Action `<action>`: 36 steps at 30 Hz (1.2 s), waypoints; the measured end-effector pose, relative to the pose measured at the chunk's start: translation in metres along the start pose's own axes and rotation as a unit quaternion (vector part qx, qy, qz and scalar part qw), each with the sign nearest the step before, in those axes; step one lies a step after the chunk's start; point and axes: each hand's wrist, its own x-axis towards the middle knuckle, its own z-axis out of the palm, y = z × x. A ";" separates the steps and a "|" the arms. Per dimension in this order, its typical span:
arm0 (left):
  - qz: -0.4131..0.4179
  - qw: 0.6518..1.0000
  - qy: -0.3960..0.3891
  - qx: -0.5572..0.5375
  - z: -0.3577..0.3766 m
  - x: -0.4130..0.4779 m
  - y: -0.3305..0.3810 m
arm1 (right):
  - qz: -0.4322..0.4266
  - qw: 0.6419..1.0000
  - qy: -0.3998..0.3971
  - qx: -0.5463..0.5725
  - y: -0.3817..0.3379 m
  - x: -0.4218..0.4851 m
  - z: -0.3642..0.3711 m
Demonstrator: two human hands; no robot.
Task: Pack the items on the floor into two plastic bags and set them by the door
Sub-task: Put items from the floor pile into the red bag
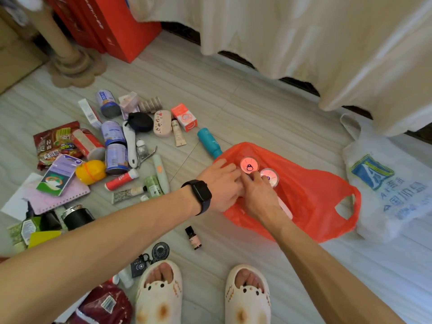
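Note:
A red plastic bag (304,195) lies flat on the floor in the middle. Two round clear-lidded tins (249,165) show through its film near the mouth. My left hand (219,183), with a black watch on the wrist, curls its fingers on the bag's open edge. My right hand (257,192) meets it there and pinches the same edge beside the second tin (270,176). A white plastic bag (385,183) with blue print lies to the right. Several loose items (117,148) are scattered on the floor at the left: cans, tubes, snack packets, a teal bottle (209,142).
A small brown dropper bottle (193,237) stands in front of my white slippers (159,291). Dark tags lie by the left slipper and a red packet (105,305) at the bottom left. A draped cream cloth (304,43) hangs behind, with red boxes (112,22) at the back left.

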 end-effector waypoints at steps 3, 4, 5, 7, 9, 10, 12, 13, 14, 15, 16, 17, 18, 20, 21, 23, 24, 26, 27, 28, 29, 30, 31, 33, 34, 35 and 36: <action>-0.031 0.998 0.050 0.006 0.002 0.009 -0.010 | 0.001 0.997 0.066 -0.041 0.025 -0.020 -0.011; -0.044 0.998 0.036 0.011 0.005 0.012 -0.012 | 0.003 0.992 0.116 -0.043 0.039 -0.031 -0.014; -0.059 0.998 0.006 0.017 0.008 0.016 -0.014 | 0.007 0.985 0.166 -0.052 0.054 -0.041 -0.016; -0.078 0.992 -0.081 0.052 0.015 0.022 -0.016 | 0.037 0.978 0.175 -0.110 0.089 -0.057 -0.023; -0.079 0.980 -0.150 0.107 0.020 0.029 -0.019 | 0.092 0.980 0.036 -0.173 0.124 -0.062 -0.026; -0.078 0.976 -0.166 0.121 0.023 0.034 -0.020 | 0.114 0.972 -0.037 -0.204 0.140 -0.063 -0.026; -0.079 0.976 -0.164 0.123 0.025 0.044 -0.019 | 0.134 0.958 -0.099 -0.234 0.162 -0.060 -0.027; -0.078 0.976 -0.160 0.122 0.025 0.049 -0.017 | 0.136 0.958 -0.104 -0.230 0.167 -0.058 -0.028; -0.073 0.977 -0.159 0.122 0.024 0.052 -0.015 | 0.137 0.959 -0.110 -0.222 0.168 -0.055 -0.031; -0.065 0.979 -0.155 0.120 0.023 0.054 -0.013 | 0.137 0.960 -0.119 -0.212 0.167 -0.052 -0.035; -0.056 0.982 -0.144 0.108 0.021 0.054 -0.012 | 0.137 0.962 -0.129 -0.199 0.164 -0.051 -0.040; -0.051 0.988 -0.122 0.086 0.018 0.053 -0.011 | 0.135 0.965 -0.129 -0.183 0.158 -0.052 -0.045; -0.046 0.993 -0.090 0.059 0.015 0.049 -0.011 | 0.128 0.972 -0.108 -0.162 0.152 -0.054 -0.050; -0.030 0.999 -0.020 0.009 0.008 0.034 -0.012 | 0.085 0.990 -0.008 -0.115 0.133 -0.062 -0.056; -0.022 1.000 0.004 -0.013 0.005 0.021 -0.011 | 0.053 0.993 0.048 -0.090 0.119 -0.067 -0.057; -0.022 0.998 0.022 -0.052 0.004 -0.011 -0.011 | -0.019 0.989 0.142 -0.027 0.084 -0.079 -0.055; -0.040 0.997 0.020 -0.070 0.007 -0.030 -0.011 | -0.051 0.984 0.171 0.005 0.065 -0.086 -0.052; -0.115 0.986 0.015 -0.116 0.017 -0.069 -0.009 | -0.100 0.976 0.186 0.060 0.026 -0.097 -0.044; -0.162 0.977 0.015 -0.140 0.024 -0.090 -0.008 | -0.119 0.973 0.182 0.077 0.008 -0.101 -0.039; -0.211 0.963 0.014 -0.165 0.033 -0.110 -0.007 | -0.141 0.970 0.175 0.089 -0.010 -0.104 -0.033; -0.260 0.947 0.010 -0.190 0.043 -0.129 -0.006 | -0.164 0.967 0.167 0.100 -0.025 -0.108 -0.025; -0.308 0.927 0.002 -0.215 0.053 -0.147 -0.004 | -0.186 0.964 0.157 0.111 -0.040 -0.110 -0.016; -0.354 0.904 -0.009 -0.239 0.064 -0.166 -0.002 | -0.203 0.961 0.143 0.117 -0.053 -0.111 -0.006; -0.427 0.858 -0.043 -0.282 0.086 -0.199 0.004 | -0.225 0.962 0.104 0.111 -0.075 -0.112 0.017; -0.457 0.836 -0.064 -0.298 0.097 -0.214 0.007 | -0.227 0.965 0.077 0.104 -0.084 -0.111 0.029; -0.483 0.815 -0.084 -0.309 0.107 -0.228 0.010 | -0.224 0.969 0.042 0.093 -0.090 -0.110 0.041; -0.504 0.797 -0.103 -0.317 0.117 -0.241 0.013 | -0.216 0.973 -0.001 0.078 -0.095 -0.107 0.053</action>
